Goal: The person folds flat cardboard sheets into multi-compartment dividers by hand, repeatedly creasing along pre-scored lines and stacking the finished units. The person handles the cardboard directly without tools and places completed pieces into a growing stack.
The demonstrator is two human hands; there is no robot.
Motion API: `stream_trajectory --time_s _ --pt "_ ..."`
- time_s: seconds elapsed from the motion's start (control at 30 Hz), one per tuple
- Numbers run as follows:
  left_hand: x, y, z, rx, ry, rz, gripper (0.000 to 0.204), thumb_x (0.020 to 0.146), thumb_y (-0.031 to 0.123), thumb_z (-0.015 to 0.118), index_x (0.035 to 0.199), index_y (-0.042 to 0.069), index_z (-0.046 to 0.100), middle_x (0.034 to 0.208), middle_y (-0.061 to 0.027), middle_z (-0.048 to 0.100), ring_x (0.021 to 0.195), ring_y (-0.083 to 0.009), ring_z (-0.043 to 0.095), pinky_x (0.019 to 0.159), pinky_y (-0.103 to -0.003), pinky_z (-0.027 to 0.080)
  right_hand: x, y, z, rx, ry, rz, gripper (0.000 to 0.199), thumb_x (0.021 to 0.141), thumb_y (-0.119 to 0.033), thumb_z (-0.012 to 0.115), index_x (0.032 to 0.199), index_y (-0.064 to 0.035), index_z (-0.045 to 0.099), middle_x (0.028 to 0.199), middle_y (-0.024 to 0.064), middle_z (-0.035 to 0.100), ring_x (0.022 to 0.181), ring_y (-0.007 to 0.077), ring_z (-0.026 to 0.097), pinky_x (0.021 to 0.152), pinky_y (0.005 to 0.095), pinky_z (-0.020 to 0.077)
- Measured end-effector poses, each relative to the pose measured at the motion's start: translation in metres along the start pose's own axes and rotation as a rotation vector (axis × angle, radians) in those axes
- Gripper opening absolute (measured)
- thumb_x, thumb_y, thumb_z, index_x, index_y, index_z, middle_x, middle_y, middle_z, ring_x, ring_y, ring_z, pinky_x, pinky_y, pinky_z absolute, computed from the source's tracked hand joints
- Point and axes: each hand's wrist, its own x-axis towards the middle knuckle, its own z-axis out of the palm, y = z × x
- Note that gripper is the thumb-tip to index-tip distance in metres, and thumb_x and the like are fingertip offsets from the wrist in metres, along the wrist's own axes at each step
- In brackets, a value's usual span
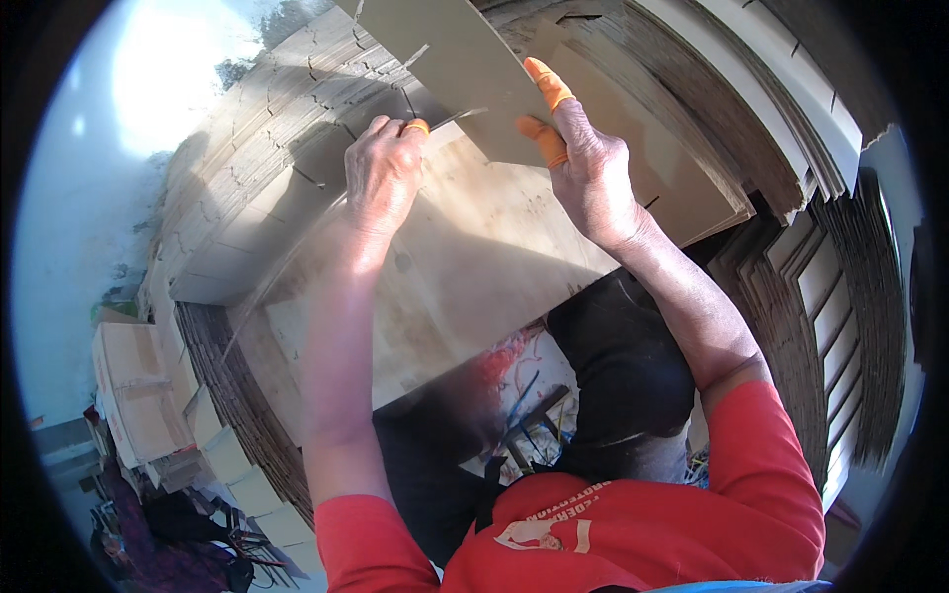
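Note:
A greyish-brown cardboard sheet (450, 69) with slits in its left edge stands tilted at the top middle. My right hand (593, 178) grips its right edge, with orange finger covers on two digits; the other fingers are mostly hidden. My left hand (384, 173), also with an orange cover on one fingertip, is closed at the sheet's lower left. A thin cardboard edge juts out beside that fingertip, and whether it belongs to the same sheet I cannot tell. Below both hands lies a pale wooden board (445, 267), partly in shadow, across the front of my legs.
Slit cardboard pieces form a long stack (267, 148) at the left. More cardboard sheets (682, 168) pile up at the right, with folded stacks (820, 296) beyond. A cardboard box (143, 390) stands far left. Coloured scraps (529, 381) lie on the floor between my legs.

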Motion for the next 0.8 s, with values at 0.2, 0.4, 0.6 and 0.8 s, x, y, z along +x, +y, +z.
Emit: stream_trajectory --time_s 0.2,0.4,0.6,0.8 --pt "0.005 0.054 -0.023 -0.231 0.085 0.035 0.024 0.065 -0.012 0.060 0.085 0.000 0.062 0.081 -0.0127 0.062 0.074 -0.0295 0.060 0.063 -0.039 0.051 -0.016 0.022 0.012 -0.189 -0.112 0.018 0.059 0.085 0.003 0.060 0.140 -0.0044 0.040 0.100 0.0157 0.065 0.074 0.0270 0.069 0.062 0.0318 0.0585" --pt "-0.013 0.081 -0.033 -0.232 0.037 -0.002 0.029 0.068 -0.010 0.063 0.095 -0.001 0.064 0.087 -0.0132 0.063 0.077 -0.0296 0.061 0.065 -0.038 0.051 -0.028 0.017 0.007 -0.222 -0.137 -0.009 0.069 0.079 0.005 0.066 0.142 -0.0067 0.041 0.117 0.0186 0.062 0.087 0.0289 0.069 0.065 0.0339 0.0591" --pt "-0.008 0.089 -0.041 -0.214 0.003 -0.023 0.029 0.065 -0.008 0.064 0.093 0.000 0.061 0.085 -0.0126 0.062 0.077 -0.0303 0.061 0.063 -0.038 0.051 -0.018 0.004 -0.007 -0.426 -0.041 -0.218 0.061 0.074 0.005 0.068 0.132 -0.0037 0.051 0.125 0.0159 0.056 0.087 0.0256 0.068 0.062 0.0313 0.0592" --pt "-0.006 0.084 -0.033 -0.543 -0.009 -0.209 0.022 0.073 0.005 0.077 0.091 0.002 0.064 0.081 -0.0076 0.063 0.073 -0.0189 0.062 0.062 -0.030 0.050 -0.024 0.023 0.014 -0.340 -0.140 -0.111 0.064 0.073 0.008 0.061 0.134 -0.0007 0.044 0.115 0.0202 0.057 0.085 0.0309 0.066 0.061 0.0349 0.0593"
